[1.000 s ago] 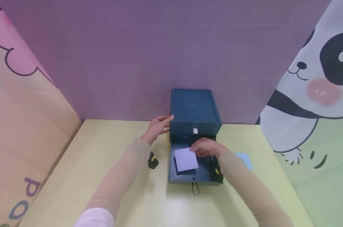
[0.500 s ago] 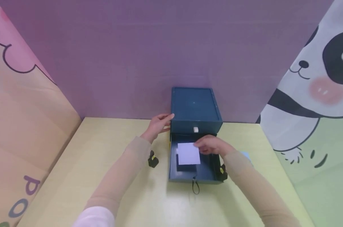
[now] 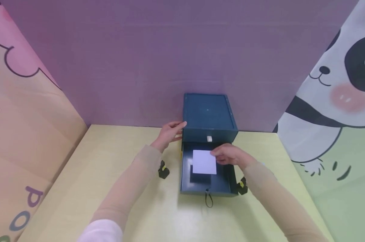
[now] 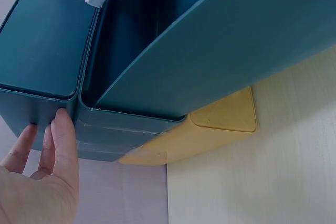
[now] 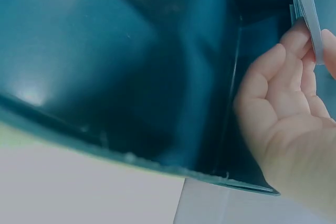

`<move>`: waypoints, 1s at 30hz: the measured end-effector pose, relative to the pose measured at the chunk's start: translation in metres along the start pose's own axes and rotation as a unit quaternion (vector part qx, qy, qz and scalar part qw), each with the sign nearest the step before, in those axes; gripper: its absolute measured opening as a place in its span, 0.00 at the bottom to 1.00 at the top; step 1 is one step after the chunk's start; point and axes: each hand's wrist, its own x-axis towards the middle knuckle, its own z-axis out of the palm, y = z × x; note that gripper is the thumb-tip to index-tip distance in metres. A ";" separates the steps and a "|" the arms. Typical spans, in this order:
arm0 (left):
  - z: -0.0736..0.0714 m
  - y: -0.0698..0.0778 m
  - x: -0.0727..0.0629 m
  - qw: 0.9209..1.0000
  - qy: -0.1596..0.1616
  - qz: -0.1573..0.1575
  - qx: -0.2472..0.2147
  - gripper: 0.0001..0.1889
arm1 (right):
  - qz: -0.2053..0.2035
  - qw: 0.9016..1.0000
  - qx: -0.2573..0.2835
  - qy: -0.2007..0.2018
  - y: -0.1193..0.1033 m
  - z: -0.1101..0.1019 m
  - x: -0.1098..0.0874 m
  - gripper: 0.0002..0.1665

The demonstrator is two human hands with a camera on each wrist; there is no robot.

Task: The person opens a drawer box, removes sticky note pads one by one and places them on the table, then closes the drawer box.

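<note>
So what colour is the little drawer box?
Dark teal-blue drawer box, with a small white pull tab; clearest in the head view.

Dark teal drawer box (image 3: 208, 114), white card (image 3: 204, 162) (plain, unpatterned), pale yellow table (image 3: 109, 174), purple wall (image 3: 140, 57).

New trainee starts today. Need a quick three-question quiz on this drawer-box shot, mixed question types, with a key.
1. True or false: the left hand holds the white card.
2. Which part of the blue drawer box is pulled out? A) upper drawer B) lower drawer C) neither
3. Fill in: the right hand pinches the card above the open ____.

Key:
1. False. The left hand rests against the box's left side.
2. B. The upper drawer with the white tab is closed.
3. Drawer.
</note>
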 end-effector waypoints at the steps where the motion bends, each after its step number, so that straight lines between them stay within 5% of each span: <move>1: 0.000 -0.001 0.000 1.000 0.000 -0.001 -0.001 0.29 | 0.000 1.000 -0.002 0.000 0.000 0.000 -0.001 0.19; 13: 0.000 -0.002 0.001 1.000 -0.002 0.003 0.001 0.28 | -0.011 1.000 0.003 -0.020 0.005 -0.010 -0.012 0.08; 25: -0.002 -0.001 0.002 1.000 -0.007 -0.008 -0.001 0.29 | -0.015 1.000 0.008 -0.008 0.017 -0.026 -0.025 0.07; 30: -0.001 -0.002 -0.001 1.000 -0.002 0.013 -0.001 0.31 | -0.024 1.000 0.004 -0.017 0.020 -0.032 -0.030 0.07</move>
